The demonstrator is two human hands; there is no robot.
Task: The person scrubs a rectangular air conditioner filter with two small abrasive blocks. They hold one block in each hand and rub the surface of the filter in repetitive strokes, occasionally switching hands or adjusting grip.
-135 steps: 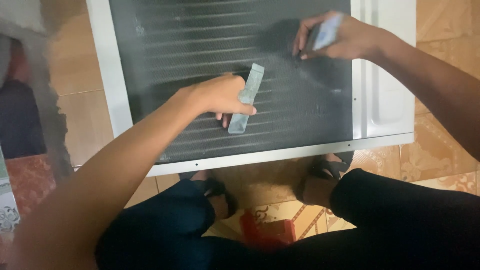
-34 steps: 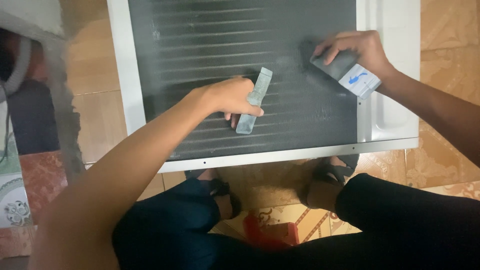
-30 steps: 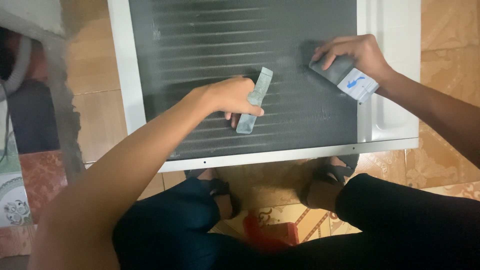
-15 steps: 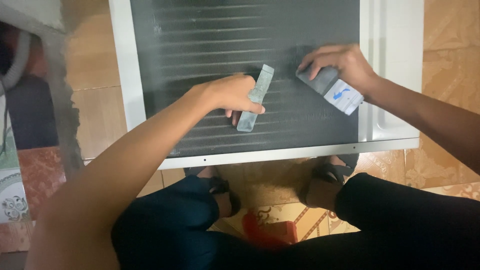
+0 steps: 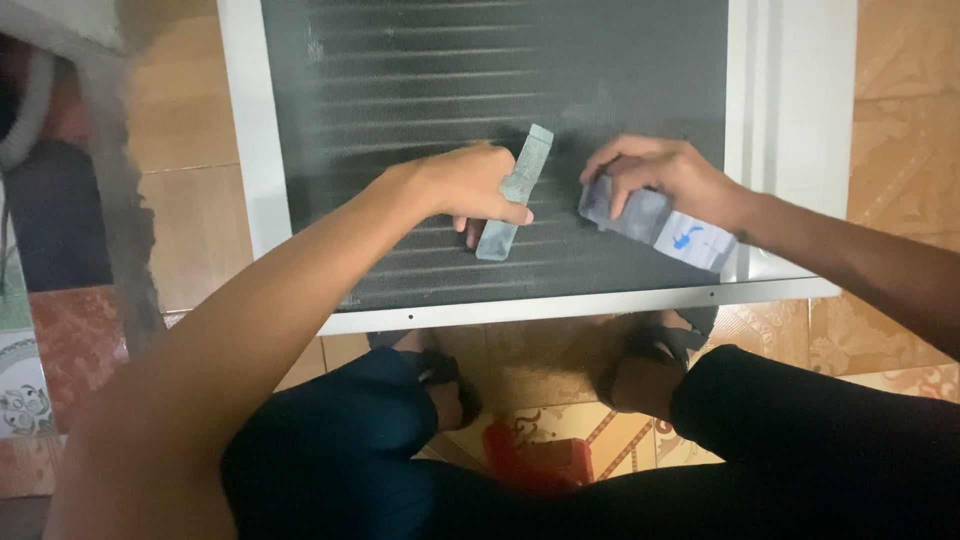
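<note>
A dark finned coil panel (image 5: 420, 90) in a white frame (image 5: 245, 170) lies flat on the floor in front of me. My left hand (image 5: 465, 185) holds a flat grey comb-like tool (image 5: 515, 190) pressed against the fins near the panel's middle. My right hand (image 5: 665, 175) grips a small grey bottle with a white and blue label (image 5: 660, 220), its dark end pointed at the fins just right of the grey tool.
My dark trousers (image 5: 330, 450) and sandalled feet (image 5: 650, 365) are at the panel's near edge. A red object (image 5: 525, 465) lies on the tiled floor (image 5: 900, 120) between my feet. A grey wall or post edge (image 5: 125, 200) stands at the left.
My right hand has carried the bottle from the panel's upper right corner down and left, close to the grey tool. My left hand has stayed in place on the tool.
</note>
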